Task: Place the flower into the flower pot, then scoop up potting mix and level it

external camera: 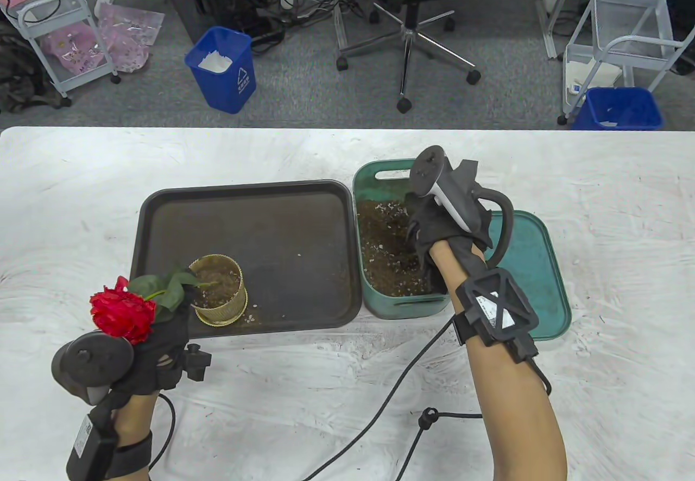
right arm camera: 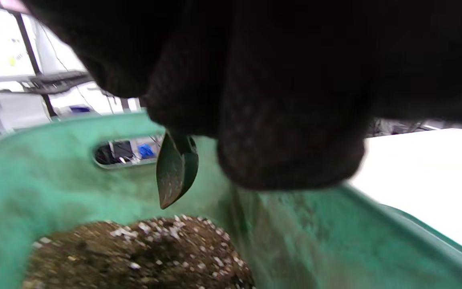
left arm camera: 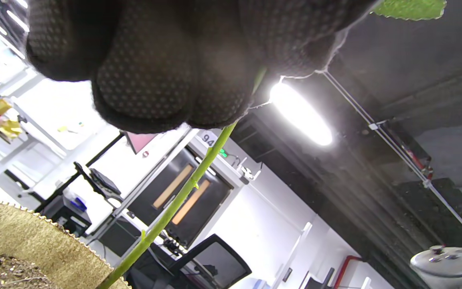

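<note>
A red rose (external camera: pixel 122 312) leans out to the left of a gold flower pot (external camera: pixel 220 296), which stands in the near left corner of a dark tray (external camera: pixel 298 242). Its green stem (left arm camera: pixel 183 192) runs down into the pot (left arm camera: pixel 34 241). My left hand (external camera: pixel 174 323) grips the stem just below the leaves. My right hand (external camera: pixel 421 231) hangs over the green bin (external camera: pixel 374 177) of potting mix (external camera: pixel 385 247). It holds a small dark trowel (right arm camera: pixel 175 172), blade pointing down just above the mix (right arm camera: pixel 146 253). The table view hides the trowel under the hand.
The bin's green lid (external camera: pixel 535 274) lies flat on the table right of the bin. Black glove cables trail across the white tabletop near the front edge. Bits of mix lie scattered on the tray beside the pot.
</note>
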Demonstrator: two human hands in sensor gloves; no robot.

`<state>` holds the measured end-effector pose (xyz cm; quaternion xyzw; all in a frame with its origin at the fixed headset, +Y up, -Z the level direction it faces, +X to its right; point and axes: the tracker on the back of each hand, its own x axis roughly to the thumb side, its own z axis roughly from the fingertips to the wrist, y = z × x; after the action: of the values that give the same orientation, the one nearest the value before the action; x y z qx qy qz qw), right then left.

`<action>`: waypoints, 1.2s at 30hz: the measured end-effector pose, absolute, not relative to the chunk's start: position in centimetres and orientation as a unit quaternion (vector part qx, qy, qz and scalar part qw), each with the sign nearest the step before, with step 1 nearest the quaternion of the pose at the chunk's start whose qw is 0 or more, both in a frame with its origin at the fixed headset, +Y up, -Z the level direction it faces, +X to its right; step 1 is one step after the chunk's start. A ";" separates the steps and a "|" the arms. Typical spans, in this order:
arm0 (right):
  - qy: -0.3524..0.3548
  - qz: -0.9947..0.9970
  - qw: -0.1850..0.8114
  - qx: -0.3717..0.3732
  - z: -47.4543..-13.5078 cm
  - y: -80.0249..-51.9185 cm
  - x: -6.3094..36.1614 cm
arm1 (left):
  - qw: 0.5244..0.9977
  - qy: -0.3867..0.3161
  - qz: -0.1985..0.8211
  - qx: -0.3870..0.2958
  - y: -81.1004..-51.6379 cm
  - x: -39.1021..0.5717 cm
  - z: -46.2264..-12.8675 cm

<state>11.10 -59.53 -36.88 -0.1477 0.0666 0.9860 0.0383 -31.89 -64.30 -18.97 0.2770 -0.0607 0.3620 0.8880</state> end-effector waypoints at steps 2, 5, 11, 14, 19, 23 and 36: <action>0.074 0.985 0.021 -0.155 -37.8 -60.5 10.9 | 0.886 -0.057 0.369 0.275 -64.4 -32.1 -19.0; 0.085 0.984 0.009 -0.158 -39.0 -61.9 10.4 | 0.881 -0.049 0.384 0.273 -64.5 -32.4 -19.1; 0.118 0.981 0.002 -0.151 -39.8 -63.7 9.8 | 0.881 -0.046 0.383 0.275 -64.5 -32.7 -19.1; 0.160 0.974 0.052 -0.149 -40.0 -64.3 10.0 | 0.881 -0.046 0.382 0.274 -64.4 -32.7 -19.2; 0.236 0.947 0.161 -0.149 -39.9 -65.1 10.9 | 0.882 -0.048 0.381 0.274 -64.4 -32.7 -19.2; 0.285 0.913 0.246 -0.156 -39.7 -65.6 11.6 | 0.882 -0.048 0.380 0.274 -64.5 -32.7 -19.2; 0.293 0.820 0.453 -0.192 -37.4 -66.2 13.8 | 0.883 -0.058 0.378 0.271 -64.5 -32.4 -19.2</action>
<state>13.79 -66.20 -37.41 -0.1917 0.2926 0.8203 0.4526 -32.39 -64.53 -19.18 0.2709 -0.0578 0.3783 0.8833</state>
